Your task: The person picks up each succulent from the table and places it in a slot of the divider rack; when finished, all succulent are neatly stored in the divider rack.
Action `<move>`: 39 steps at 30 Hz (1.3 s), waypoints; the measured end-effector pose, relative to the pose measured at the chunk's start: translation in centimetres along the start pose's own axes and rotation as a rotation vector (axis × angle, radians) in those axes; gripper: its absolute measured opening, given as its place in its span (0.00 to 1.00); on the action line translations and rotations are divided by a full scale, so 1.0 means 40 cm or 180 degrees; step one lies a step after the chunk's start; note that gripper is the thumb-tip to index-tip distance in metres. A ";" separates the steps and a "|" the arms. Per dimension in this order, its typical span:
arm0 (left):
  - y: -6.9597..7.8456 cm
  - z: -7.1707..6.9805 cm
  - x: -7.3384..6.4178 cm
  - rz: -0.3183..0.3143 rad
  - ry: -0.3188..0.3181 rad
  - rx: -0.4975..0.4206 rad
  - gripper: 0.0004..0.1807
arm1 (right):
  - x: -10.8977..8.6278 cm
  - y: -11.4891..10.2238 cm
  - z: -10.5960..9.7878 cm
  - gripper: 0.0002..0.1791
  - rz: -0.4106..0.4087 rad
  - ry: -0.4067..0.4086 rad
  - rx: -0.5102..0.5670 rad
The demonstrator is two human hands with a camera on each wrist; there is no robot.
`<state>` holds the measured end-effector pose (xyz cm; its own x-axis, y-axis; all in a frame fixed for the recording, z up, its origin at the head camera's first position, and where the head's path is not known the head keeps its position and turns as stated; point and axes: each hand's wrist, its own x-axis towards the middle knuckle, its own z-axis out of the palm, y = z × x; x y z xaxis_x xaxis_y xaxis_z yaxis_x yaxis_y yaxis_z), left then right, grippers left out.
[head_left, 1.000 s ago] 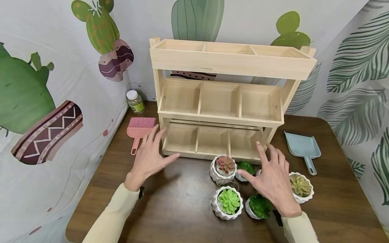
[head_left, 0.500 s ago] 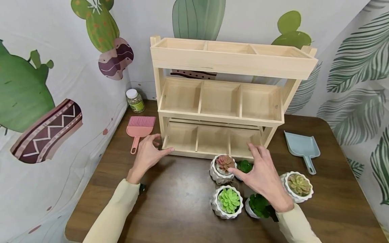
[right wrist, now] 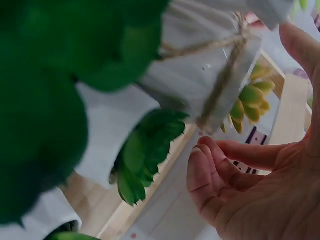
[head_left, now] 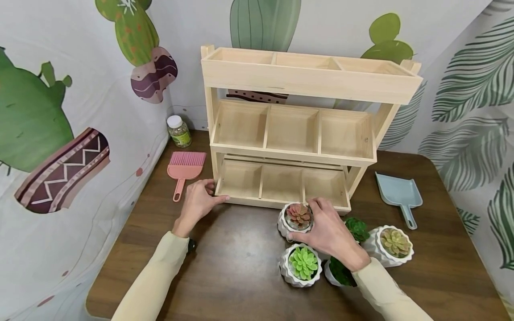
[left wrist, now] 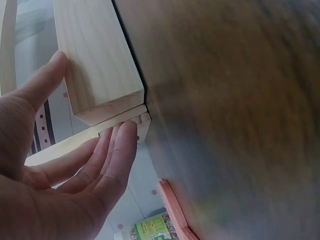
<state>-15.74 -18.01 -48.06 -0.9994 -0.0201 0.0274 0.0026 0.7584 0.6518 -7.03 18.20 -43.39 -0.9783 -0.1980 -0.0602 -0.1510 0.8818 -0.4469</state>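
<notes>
At the lower left corner of a pale wooden three-tier planter shelf [head_left: 281, 200], my left hand [head_left: 196, 203] holds on, thumb on the front board and fingers at the side. The left wrist view shows the wooden board [left wrist: 97, 55] between thumb and fingers. My right hand [head_left: 327, 232] grips a white ribbed pot [head_left: 283, 225] holding a reddish succulent [head_left: 299, 216], thumb in front, fingers behind. Twine [right wrist: 220, 82] circles this pot in the right wrist view. Just nearer stands a pot with a bright green succulent [head_left: 304, 264].
Dark green potted plants [head_left: 356, 228] and a yellowish succulent [head_left: 395, 243] stand on the brown table [head_left: 241, 267] around my right forearm. A blue dustpan [head_left: 399, 194] lies to the right. At left are a pink brush [head_left: 185, 166] and a white-capped jar [head_left: 179, 132].
My left hand has come down onto the shelf's lower left corner. The right hand has moved left and closed around the reddish succulent's pot, uncovering a dark green plant.
</notes>
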 end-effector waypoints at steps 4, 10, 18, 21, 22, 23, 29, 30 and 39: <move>0.001 0.000 -0.001 0.0042 0.0054 -0.0016 0.39 | 0.006 -0.003 0.012 0.62 -0.0040 -0.0059 -0.0084; -0.005 0.004 -0.004 0.0070 0.0120 -0.0096 0.37 | 0.014 -0.013 0.013 0.61 -0.0025 -0.0147 -0.0147; -0.011 0.011 -0.001 0.0092 0.0122 -0.0119 0.30 | 0.021 -0.022 0.017 0.57 0.0001 -0.0154 -0.0212; -0.012 0.009 0.000 0.0090 0.0121 -0.0103 0.29 | 0.025 -0.026 0.017 0.57 -0.0001 -0.0172 -0.0213; -0.012 0.008 0.000 0.0087 0.0119 -0.0089 0.29 | 0.027 -0.027 0.017 0.57 -0.0006 -0.0181 -0.0214; -0.013 0.008 0.001 0.0086 0.0114 -0.0076 0.28 | 0.029 -0.028 0.018 0.56 -0.0008 -0.0189 -0.0211; -0.010 0.009 0.003 0.0112 0.0076 -0.0115 0.27 | 0.033 -0.030 0.020 0.54 0.0062 -0.0183 -0.0165; -0.008 0.009 0.004 0.0107 0.0070 -0.0128 0.27 | 0.033 -0.029 0.021 0.54 0.0075 -0.0177 -0.0146; -0.005 0.009 0.009 0.0060 0.0041 -0.0064 0.27 | 0.032 -0.029 0.019 0.53 0.0065 -0.0176 -0.0076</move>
<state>-16.11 -17.94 -48.45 -0.9987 -0.0144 0.0496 0.0223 0.7454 0.6662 -8.00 16.58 -43.61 -0.9720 -0.2027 -0.1186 -0.1351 0.8957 -0.4237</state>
